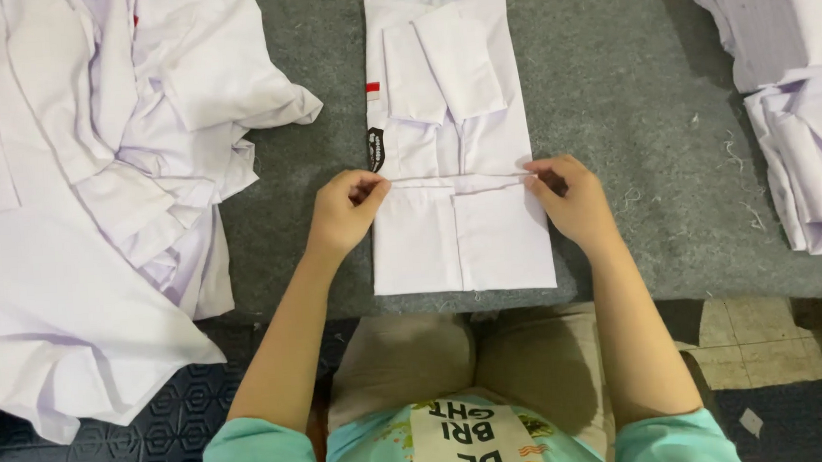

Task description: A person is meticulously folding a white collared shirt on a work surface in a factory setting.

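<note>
While both hands are pinching the shirt (457, 152) hem fold | left hand (345, 211), right hand (571, 202) gripping edges | step likely: folding bottom upward.

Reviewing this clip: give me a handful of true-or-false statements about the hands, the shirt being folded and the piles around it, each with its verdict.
1. Both hands pinch the folded edge of the white shirt. True: the left hand grips one end of the fold, the right hand the other.
2. The shirt lies on a bare wooden table. False: it lies on a grey felt mat.
3. A loose heap of white garments lies to the person's left. True.
4. The shirt's sleeves hang off the mat. False: they are folded onto its back.
5. The stacked white garments at the right are blue. False: they are white.
</note>
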